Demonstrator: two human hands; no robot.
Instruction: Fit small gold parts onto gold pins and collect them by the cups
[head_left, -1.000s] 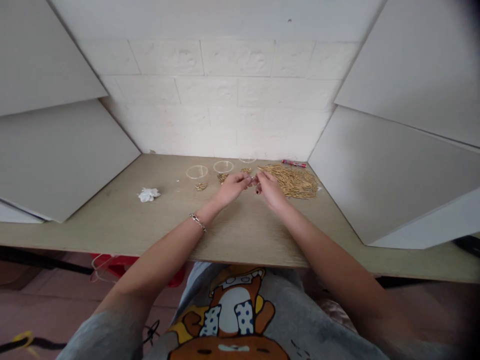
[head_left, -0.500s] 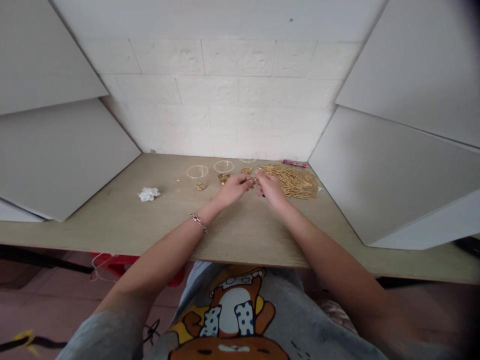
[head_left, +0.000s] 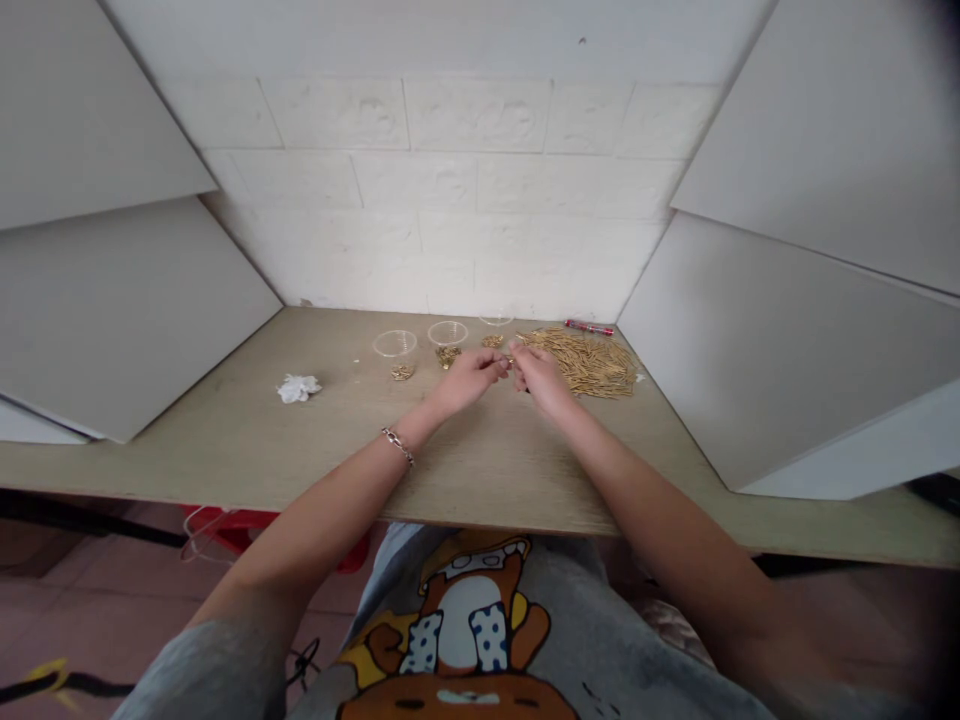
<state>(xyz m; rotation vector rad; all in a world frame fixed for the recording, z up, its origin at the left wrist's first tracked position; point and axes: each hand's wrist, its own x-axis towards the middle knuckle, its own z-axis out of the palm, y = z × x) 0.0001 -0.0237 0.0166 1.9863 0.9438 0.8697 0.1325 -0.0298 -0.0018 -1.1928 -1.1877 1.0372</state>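
My left hand (head_left: 474, 379) and my right hand (head_left: 540, 378) meet over the table, fingertips pinched close together. Between them shows a tiny gold-coloured metal piece (head_left: 511, 363), its exact kind too small to make out. Something dark peeks out under my right hand, mostly hidden. Just right of that hand spreads a pile of thin gold-coloured metal pins (head_left: 592, 365). Behind and left of my left hand stand clear plastic cups (head_left: 394, 356), with small gold pieces (head_left: 403, 372) low in them; my left hand partly covers the middle cup's contents (head_left: 448, 356).
A red tube-like stick (head_left: 589, 328) lies behind the pins. Crumpled white tissue (head_left: 298, 388) rests on the left of the wooden table (head_left: 330, 440). Grey-white panels (head_left: 127, 310) flank both sides, and a white brick-pattern wall (head_left: 420, 200) closes the back.
Almost nothing differs. My hands stay in the same place, with only a slight shift of the fingers around the small gold piece.
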